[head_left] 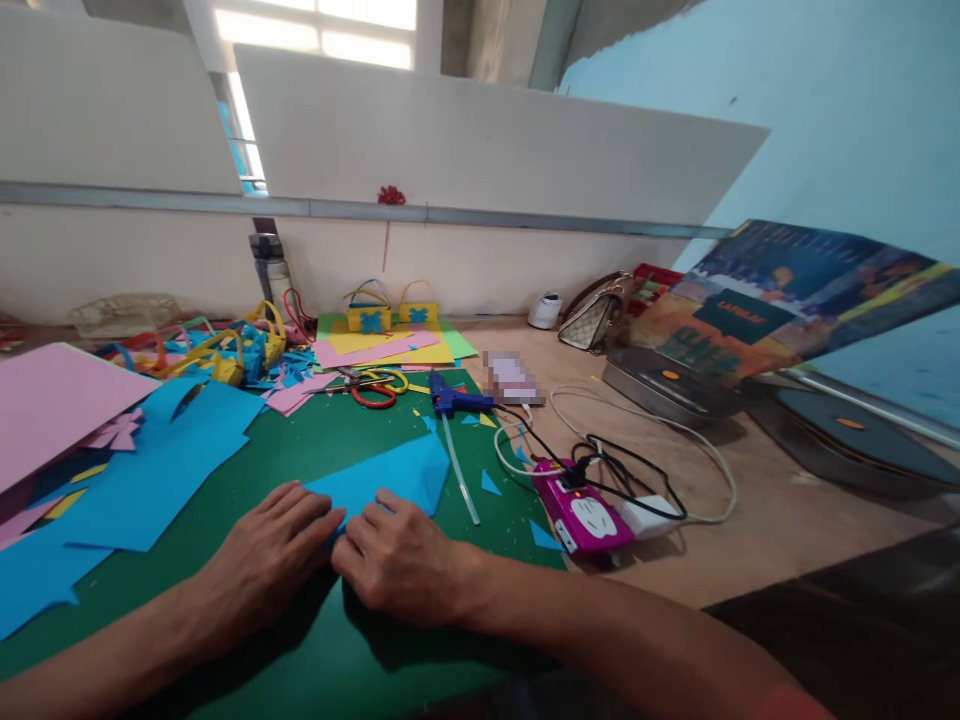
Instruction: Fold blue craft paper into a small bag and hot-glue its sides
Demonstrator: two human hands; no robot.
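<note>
Working the near edge of a blue sheet, both hands

Blue craft sheet (pixel 397 465) lies over the green work surface (pixel 262 470), directly in front of the person, its far corner slanting up toward the right. Material, paper or foam, cannot be told.

Left hand (pixel 266 535): fingers close together, bent down, holding the sheet's near-left end. Right hand (pixel 401 560): fingers curled narrow over the near edge, holding it just beside the left fingertips. Exact thumb placement on both: hidden.

Judgement: the grip suggests a fold or roll along that edge. For a clean line, the edge should be matched evenly before pressure goes on; one hand might anchor while the other presses outward along the crease in short passes. Uneven force would likely skew the fold or pucker the sheet.

Surroundings: blue glue gun (pixel 444 397) beyond the sheet, a clear glue stick (pixel 459 470) just beside the sheet's right end. Nozzle temperature unknown; knuckles are best kept clear of it. Scissors (pixel 375 390) lie farther back; magenta power strip (pixel 585 515) sits to the right, its cord near the gun.
</note>
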